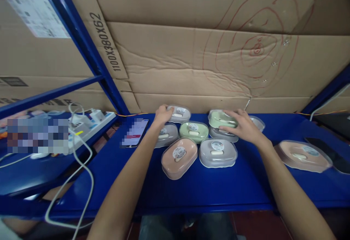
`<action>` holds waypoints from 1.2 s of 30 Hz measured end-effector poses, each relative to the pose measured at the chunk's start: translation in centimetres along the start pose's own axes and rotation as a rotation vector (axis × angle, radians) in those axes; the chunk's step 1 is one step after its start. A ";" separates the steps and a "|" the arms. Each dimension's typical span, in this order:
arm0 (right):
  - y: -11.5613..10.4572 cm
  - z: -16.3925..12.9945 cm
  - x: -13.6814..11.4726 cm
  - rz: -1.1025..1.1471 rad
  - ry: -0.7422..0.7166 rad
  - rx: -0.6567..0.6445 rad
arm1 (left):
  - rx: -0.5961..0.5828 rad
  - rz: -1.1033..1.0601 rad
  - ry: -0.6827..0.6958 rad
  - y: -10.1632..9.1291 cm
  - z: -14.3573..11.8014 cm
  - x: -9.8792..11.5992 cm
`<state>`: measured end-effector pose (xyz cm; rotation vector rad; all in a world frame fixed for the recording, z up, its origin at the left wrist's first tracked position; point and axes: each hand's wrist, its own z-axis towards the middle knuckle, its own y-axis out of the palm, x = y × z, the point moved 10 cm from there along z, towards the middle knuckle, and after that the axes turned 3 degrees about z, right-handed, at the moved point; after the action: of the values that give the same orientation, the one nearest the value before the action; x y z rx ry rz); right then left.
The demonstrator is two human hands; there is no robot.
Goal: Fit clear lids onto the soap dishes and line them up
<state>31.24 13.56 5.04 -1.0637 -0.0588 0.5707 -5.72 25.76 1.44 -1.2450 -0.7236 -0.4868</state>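
Several oval plastic boxes with clear lids, round labels and small white tabs lie on a blue shelf. My right hand (240,124) grips the right side of a green box (220,117), which sits above a grey box (222,134) and partly covers it. At the back, my left hand (163,116) has its fingers and thumb on the left end of another grey box (182,114). Between the hands is a second green box (194,133). Nearer me lie a pink box (180,156) and a grey box (218,153). My left forearm partly hides one more grey box (169,134).
A lit phone (136,132) lies left of the boxes. To the right are another pink box (303,155) and a dark flat device (332,154). Cardboard (175,57) closes off the back. White cables (90,174) and a power strip (94,127) are at left.
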 end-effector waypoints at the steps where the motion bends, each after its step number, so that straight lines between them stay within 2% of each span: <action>1: -0.5 0.2 -0.2 0.007 0.007 0.030 | 0.000 0.042 0.000 -0.3 0.1 -0.2; 4: -1.7 1.8 -1.4 0.001 0.006 0.103 | 0.003 0.144 0.007 -1.1 0.2 -0.9; 6: -1.4 3.8 -2.9 -0.026 -0.038 0.072 | 0.010 0.206 0.013 -1.5 0.0 -1.2; 10: 2.3 8.2 -5.4 -0.120 -0.105 -0.103 | 0.013 0.301 0.032 -1.6 -0.7 -1.2; 13: 6.1 10.4 -5.8 -0.129 -0.072 -0.231 | -0.008 0.348 0.052 -1.3 -1.1 -0.8; 15: 8.1 11.1 -5.7 -0.111 -0.055 -0.270 | -0.027 0.374 0.063 -1.1 -1.2 -0.5; 18: 10.0 11.4 -5.4 -0.077 -0.056 -0.285 | -0.063 0.408 0.075 -0.9 -1.3 -0.3; 22: 11.0 11.1 -5.2 -0.031 -0.080 -0.302 | -0.097 0.435 0.093 -0.6 -1.5 -0.3; 26: 9.7 10.3 -5.5 -0.016 -0.118 -0.262 | -0.106 0.454 0.116 -0.5 -1.8 0.1; 31: 4.4 7.4 -4.5 0.035 -0.128 -0.179 | -0.110 0.471 0.172 -1.3 -2.9 1.8; 34: 1.3 4.7 -2.9 0.080 -0.117 -0.154 | -0.147 0.418 0.314 -1.4 -5.1 3.8; 36: 0.6 2.9 -2.0 0.103 -0.112 -0.158 | -0.195 0.300 0.484 -0.8 -7.8 5.3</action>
<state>28.42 15.15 6.45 -1.1928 -0.1501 0.7284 -0.83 18.26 4.69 -1.3213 -0.0781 -0.5893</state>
